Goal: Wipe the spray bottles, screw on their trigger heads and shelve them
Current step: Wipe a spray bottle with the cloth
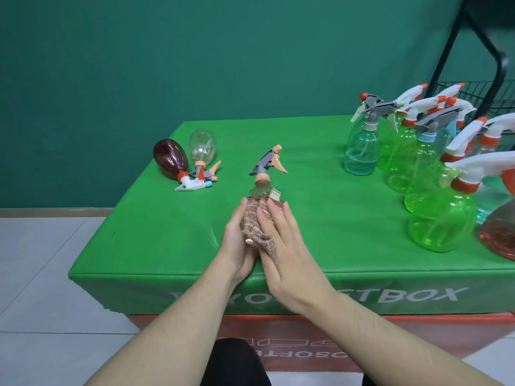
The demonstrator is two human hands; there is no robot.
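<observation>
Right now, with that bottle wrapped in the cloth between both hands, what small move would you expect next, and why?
Probably slide the cloth further round the bottle to finish wiping. The left hand cradles the bottle from beneath while the right hand presses the cloth on it with straight fingers. Its trigger head already sits on the neck, so shelving likely follows.

Cloth-wrapped bottle [260,190] between both hands [281,246].

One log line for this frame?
step: wiping | left hand: holds bottle | right hand: presses cloth on bottle | trigger head: on
</observation>
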